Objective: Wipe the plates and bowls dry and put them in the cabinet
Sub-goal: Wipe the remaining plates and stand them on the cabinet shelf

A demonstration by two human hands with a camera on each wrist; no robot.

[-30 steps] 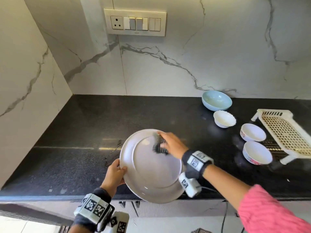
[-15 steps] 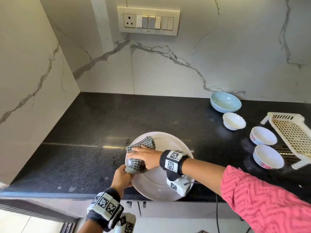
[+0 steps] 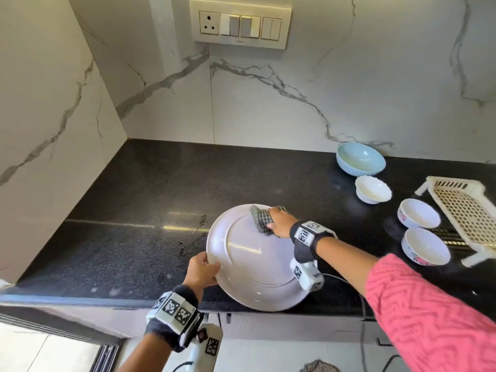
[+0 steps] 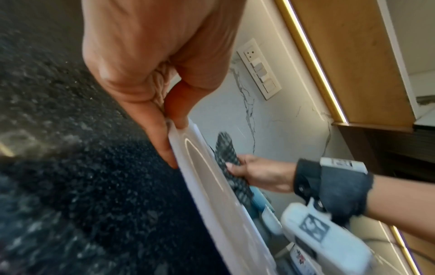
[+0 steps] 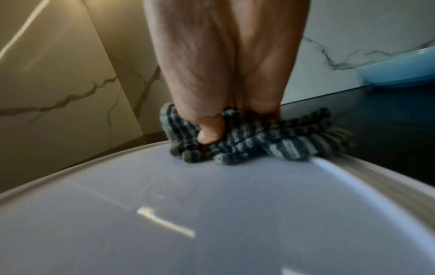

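Observation:
A large white plate (image 3: 249, 261) is held tilted above the front edge of the black counter (image 3: 139, 210). My left hand (image 3: 201, 269) pinches the plate's left rim (image 4: 186, 148), thumb on the upper face and fingers underneath. My right hand (image 3: 279, 221) grips a bunched checked cloth (image 3: 261, 218) and presses it on the plate's far upper edge. The right wrist view shows the cloth (image 5: 247, 147) against the plate (image 5: 212, 214). A light blue bowl (image 3: 361, 158) and three small white bowls (image 3: 373, 189) (image 3: 418, 213) (image 3: 425, 247) stand at the right.
A cream plastic drying rack (image 3: 467, 210) sits at the far right of the counter. A small puddle of water (image 3: 196, 232) lies left of the plate. Marble walls close the back and left, with a switch panel (image 3: 240, 24) above. A wooden cabinet underside (image 4: 348, 61) hangs overhead.
My right hand has swept the cloth from the plate's left side to its far upper edge. The plate has tilted back up toward me. My left hand keeps its hold.

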